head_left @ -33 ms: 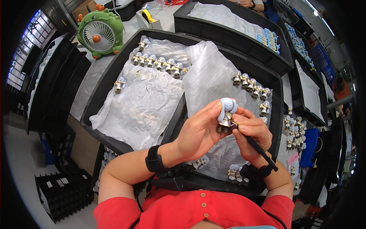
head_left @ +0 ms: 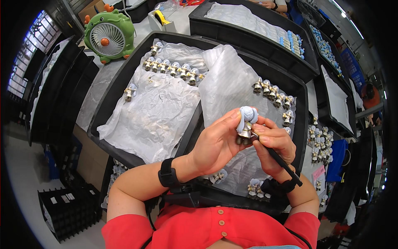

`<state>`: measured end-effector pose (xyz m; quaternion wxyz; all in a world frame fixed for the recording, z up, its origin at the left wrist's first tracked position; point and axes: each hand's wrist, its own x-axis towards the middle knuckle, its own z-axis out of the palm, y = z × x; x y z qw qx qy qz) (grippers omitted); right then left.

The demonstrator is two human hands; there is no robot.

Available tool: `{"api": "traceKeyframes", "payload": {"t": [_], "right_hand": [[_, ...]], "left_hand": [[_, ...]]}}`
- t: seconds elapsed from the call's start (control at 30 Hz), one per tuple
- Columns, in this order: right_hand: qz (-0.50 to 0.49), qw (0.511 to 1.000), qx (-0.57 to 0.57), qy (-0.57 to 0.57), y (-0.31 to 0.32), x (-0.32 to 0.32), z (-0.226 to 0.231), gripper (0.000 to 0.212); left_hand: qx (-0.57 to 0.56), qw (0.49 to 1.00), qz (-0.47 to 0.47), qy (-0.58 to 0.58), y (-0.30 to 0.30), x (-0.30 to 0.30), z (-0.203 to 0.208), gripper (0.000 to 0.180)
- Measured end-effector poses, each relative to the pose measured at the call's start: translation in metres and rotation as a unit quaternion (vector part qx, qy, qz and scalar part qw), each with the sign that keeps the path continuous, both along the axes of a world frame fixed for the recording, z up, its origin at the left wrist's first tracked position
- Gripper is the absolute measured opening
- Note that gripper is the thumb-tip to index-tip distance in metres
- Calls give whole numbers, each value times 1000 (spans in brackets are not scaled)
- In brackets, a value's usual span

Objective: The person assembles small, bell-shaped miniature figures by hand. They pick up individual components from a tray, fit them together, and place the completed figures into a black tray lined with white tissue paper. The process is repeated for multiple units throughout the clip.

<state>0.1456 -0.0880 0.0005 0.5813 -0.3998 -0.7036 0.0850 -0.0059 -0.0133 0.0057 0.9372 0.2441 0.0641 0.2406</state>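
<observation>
My left hand (head_left: pixel 217 145) holds a small blue-haired figurine (head_left: pixel 246 124) in a closed grip above the black tray (head_left: pixel 124 79); my right hand (head_left: pixel 273 147) grips a dark brush (head_left: pixel 282 162) against it. Rows of figurines (head_left: pixel 174 68) stand lined up; how many are done, I can't tell.

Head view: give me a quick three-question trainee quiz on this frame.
1. True or false: the left hand holds a small figurine with pale blue hair.
2. What does the right hand grip? A) thin black pen-like tool B) scissors C) tape roll
3. Fill in: the green dragon-shaped desk fan stands beyond the black plastic tray lined with white plastic sheet, toward the person's ____.

Key: 1 true; 2 A, the thin black pen-like tool; 3 left.
</observation>
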Motion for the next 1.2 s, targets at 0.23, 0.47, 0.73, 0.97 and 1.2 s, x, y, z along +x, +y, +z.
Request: {"api": "traceKeyframes", "payload": {"t": [0.23,0.47,0.73,0.97,1.2], "right_hand": [[4,1000,12,9,1,0,-3,28],[9,1000,5,-12,0,1,-1,29],[-55,998,12,-6,-8,4,-1,28],[-66,994,10,-84,-4,2,-5,30],[-94,994,15,48,-9,9,2,20]], "left_hand": [[-3,1000,0,-2,0,0,-2,43],[2,1000,0,4,1,1,-2,43],[6,1000,0,11,3,2,-2,41],[15,999,-22,39,0,5,-17,39],[39,999,8,22,13,5,-6,42]]}}
